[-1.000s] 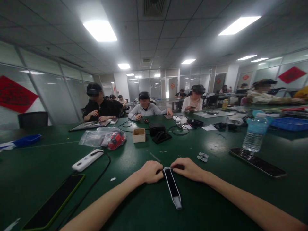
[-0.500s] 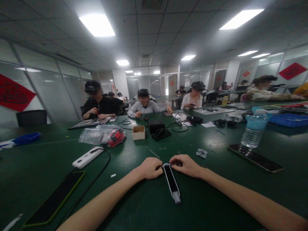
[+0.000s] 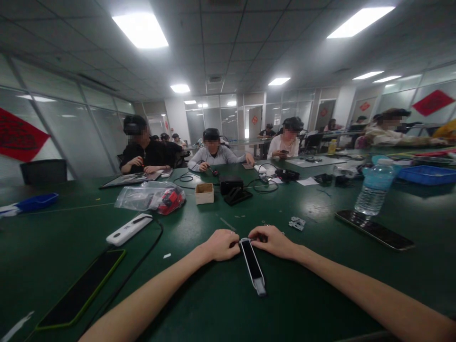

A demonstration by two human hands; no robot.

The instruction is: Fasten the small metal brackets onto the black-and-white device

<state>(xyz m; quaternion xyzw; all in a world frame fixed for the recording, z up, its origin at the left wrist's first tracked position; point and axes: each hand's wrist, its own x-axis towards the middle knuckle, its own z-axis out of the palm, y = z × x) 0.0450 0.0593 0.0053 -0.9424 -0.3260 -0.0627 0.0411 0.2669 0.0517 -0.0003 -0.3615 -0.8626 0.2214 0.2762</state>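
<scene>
A long, narrow object with a black face, pale rim and grey tip (image 3: 253,263) lies on the green table, its grey end towards me. My left hand (image 3: 223,244) is closed at the left of its far end, with fingers curled under. On the other side my right hand (image 3: 270,241) has thumb and fingers drawn together close to that same end. Whatever the fingertips hold is too small or hidden to make out. Just beyond my right hand are small metal bits (image 3: 265,223), and further right lie grey perforated pieces (image 3: 297,223).
Left stand a white power strip (image 3: 124,232) and a green-edged phone (image 3: 83,289). Ahead are a plastic bag with red parts (image 3: 151,197) and a small box (image 3: 204,194). Right are a water bottle (image 3: 375,187) and dark phone (image 3: 374,229). Several people sit opposite.
The view has shifted slightly, so the table things appear a little higher. Both hands stay at the far end of the narrow object, with hardly any visible movement.
</scene>
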